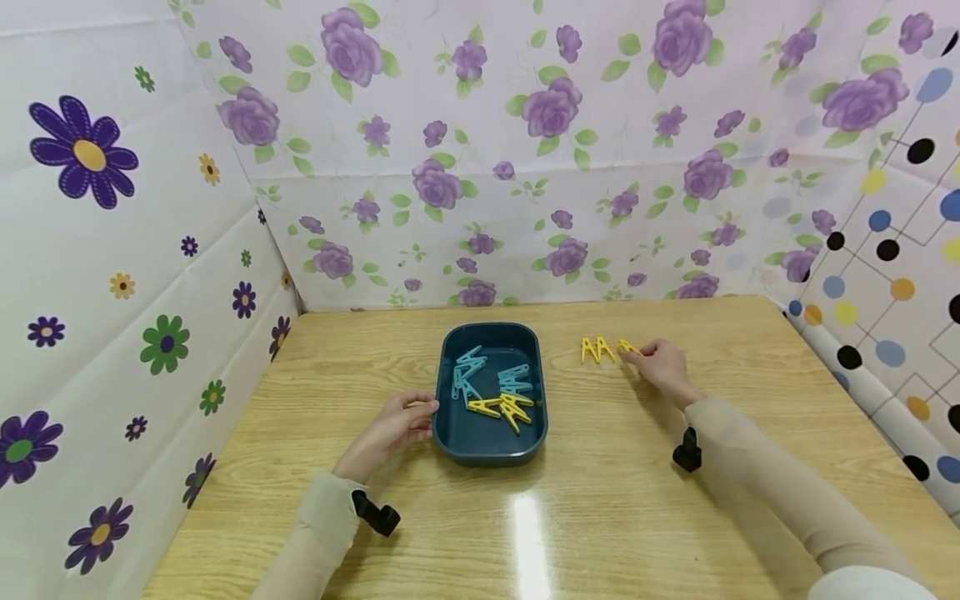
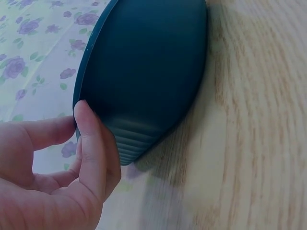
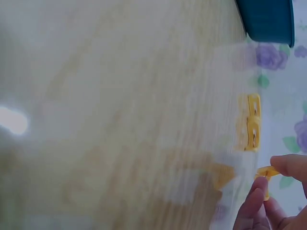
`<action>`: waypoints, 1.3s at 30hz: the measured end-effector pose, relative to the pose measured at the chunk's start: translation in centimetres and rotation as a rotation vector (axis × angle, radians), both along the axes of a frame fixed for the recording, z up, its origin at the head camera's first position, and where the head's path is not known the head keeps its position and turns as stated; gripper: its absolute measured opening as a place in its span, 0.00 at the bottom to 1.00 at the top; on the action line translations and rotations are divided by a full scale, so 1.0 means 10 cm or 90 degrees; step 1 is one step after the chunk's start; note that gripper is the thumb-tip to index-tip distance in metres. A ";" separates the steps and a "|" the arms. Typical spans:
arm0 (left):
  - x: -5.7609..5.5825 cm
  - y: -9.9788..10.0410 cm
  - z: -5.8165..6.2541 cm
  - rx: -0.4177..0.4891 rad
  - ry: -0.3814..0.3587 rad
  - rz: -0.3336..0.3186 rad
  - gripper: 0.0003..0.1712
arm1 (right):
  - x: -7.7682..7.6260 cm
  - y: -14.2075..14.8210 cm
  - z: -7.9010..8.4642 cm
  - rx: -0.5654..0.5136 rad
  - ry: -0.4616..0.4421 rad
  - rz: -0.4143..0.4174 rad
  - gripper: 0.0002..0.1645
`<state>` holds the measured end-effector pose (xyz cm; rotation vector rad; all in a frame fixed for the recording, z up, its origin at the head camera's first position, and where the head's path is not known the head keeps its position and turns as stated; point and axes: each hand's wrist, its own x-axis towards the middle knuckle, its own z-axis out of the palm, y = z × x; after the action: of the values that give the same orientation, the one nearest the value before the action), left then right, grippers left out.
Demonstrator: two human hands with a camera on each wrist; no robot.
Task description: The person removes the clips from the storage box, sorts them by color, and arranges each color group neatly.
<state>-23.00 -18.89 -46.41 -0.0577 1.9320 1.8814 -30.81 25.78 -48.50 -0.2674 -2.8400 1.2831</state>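
My left hand [image 1: 401, 425] pinches the left rim of a dark teal tray [image 1: 491, 457], thumb on the rim and fingers against the outer wall, as the left wrist view shows. Inside the tray lie several light blue clothespins [image 1: 468, 371] on the left and right, with a few yellow clothespins [image 1: 514, 412] nearer its front. To the right of the tray, my right hand [image 1: 660, 367] pinches a yellow clothespin [image 3: 266, 179] between thumb and fingers, close over the table. Just left of that hand, two yellow clothespins [image 1: 597, 349] lie side by side on the wood.
The wooden table [image 1: 615, 517] stretches around the tray. A flowered cloth [image 1: 480, 167] hangs behind it, a daisy-print cloth [image 1: 112, 333] on the left and a dotted cloth [image 1: 900, 292] on the right. Black wrist cameras [image 1: 377, 512] are strapped to both sleeves.
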 end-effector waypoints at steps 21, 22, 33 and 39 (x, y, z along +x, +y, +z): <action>0.02 -0.01 -0.03 0.001 0.000 0.004 0.24 | -0.20 0.00 -0.02 0.085 -0.044 0.051 0.17; 0.02 -0.01 -0.04 0.000 0.001 0.001 0.24 | -0.21 0.00 -0.02 0.085 -0.044 0.051 0.17; 0.02 0.02 -0.01 -0.002 -0.009 0.009 0.24 | -0.23 0.01 -0.01 0.075 -0.043 0.063 0.16; 0.01 0.01 -0.02 0.001 -0.005 0.004 0.23 | -0.22 -0.01 0.00 0.084 -0.046 0.069 0.17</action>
<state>-22.88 -18.80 -46.59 -0.0699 1.9276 1.8832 -33.05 25.71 -48.53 -0.1635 -3.0223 1.1175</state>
